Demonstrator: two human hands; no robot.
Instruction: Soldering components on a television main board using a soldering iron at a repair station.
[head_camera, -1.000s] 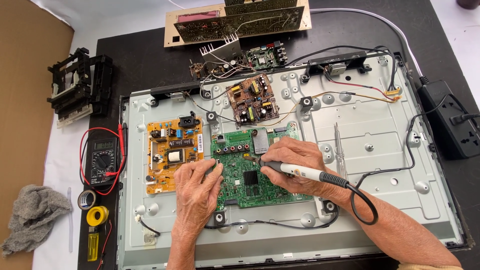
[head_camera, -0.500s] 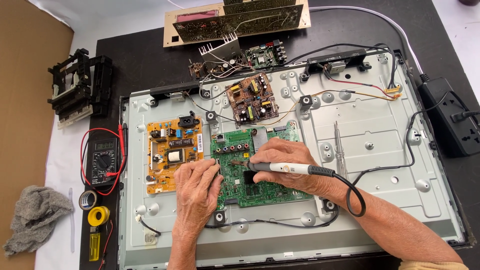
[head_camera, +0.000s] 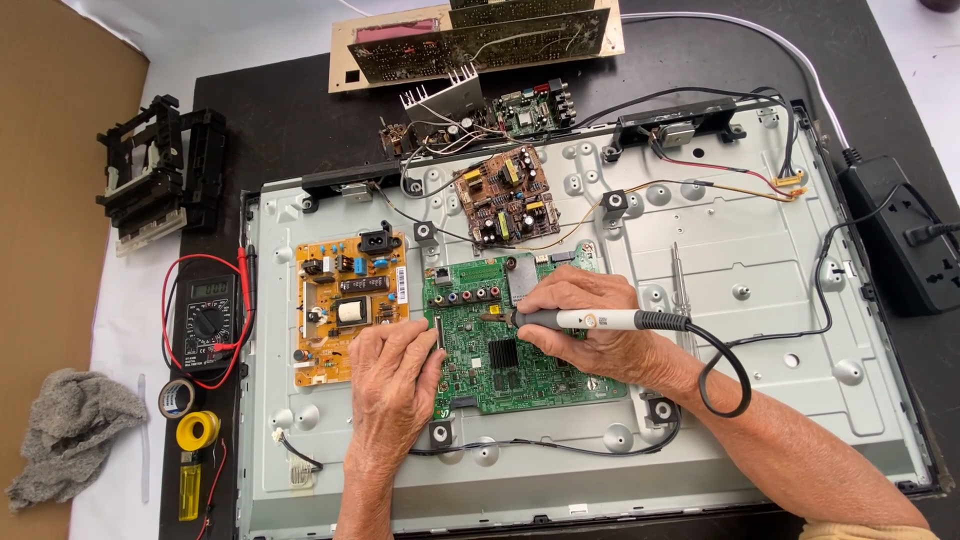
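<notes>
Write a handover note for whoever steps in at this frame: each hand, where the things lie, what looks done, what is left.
Left hand: flat on the green circuit board, steadying its left edge.
Right hand: fingers shut on the soldering iron, tip pointing left over the board's upper middle.
Board sits in the opened metal back panel; multimeter to the left, solder roll below it.
Done: panel opened, boards exposed.
Left: work at the tip; whether it touches cannot be told.

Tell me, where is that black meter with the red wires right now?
In the head view, the black meter lies at the left on the dark mat, just left of the orange circuit board and above a yellow reel.
</notes>
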